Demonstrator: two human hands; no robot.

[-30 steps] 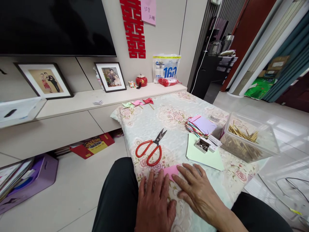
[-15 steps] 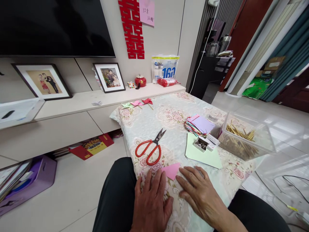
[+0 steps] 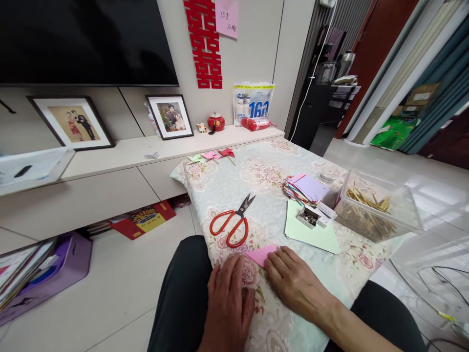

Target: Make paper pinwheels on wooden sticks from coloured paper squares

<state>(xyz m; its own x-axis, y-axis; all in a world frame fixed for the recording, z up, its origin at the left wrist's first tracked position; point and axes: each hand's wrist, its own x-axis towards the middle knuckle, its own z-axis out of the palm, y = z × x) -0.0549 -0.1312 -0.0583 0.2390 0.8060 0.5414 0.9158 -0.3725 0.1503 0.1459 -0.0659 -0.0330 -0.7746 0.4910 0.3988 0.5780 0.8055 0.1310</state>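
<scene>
A folded pink paper (image 3: pixel 261 254) lies on the flowered tablecloth (image 3: pixel 252 181) near the front edge. My right hand (image 3: pixel 293 282) rests flat beside it, fingers stretched out and fingertips touching the paper's right edge. My left hand (image 3: pixel 229 303) lies flat on the cloth just left of the paper, fingers together and pointing forward. Neither hand grips anything. Red-handled scissors (image 3: pixel 232 224) lie just beyond my left hand.
A light green sheet (image 3: pixel 311 235) with a small box of pins (image 3: pixel 308 218) lies to the right, by a stack of coloured papers (image 3: pixel 307 189) and a clear tub of sticks (image 3: pixel 370 210). Several paper pinwheels (image 3: pixel 212 156) lie at the far end. A low shelf (image 3: pixel 110 156) runs along the left.
Both hands have slid a little back toward me and leftward. More of the pink paper shows now, with my right fingertips at its edge instead of over it.
</scene>
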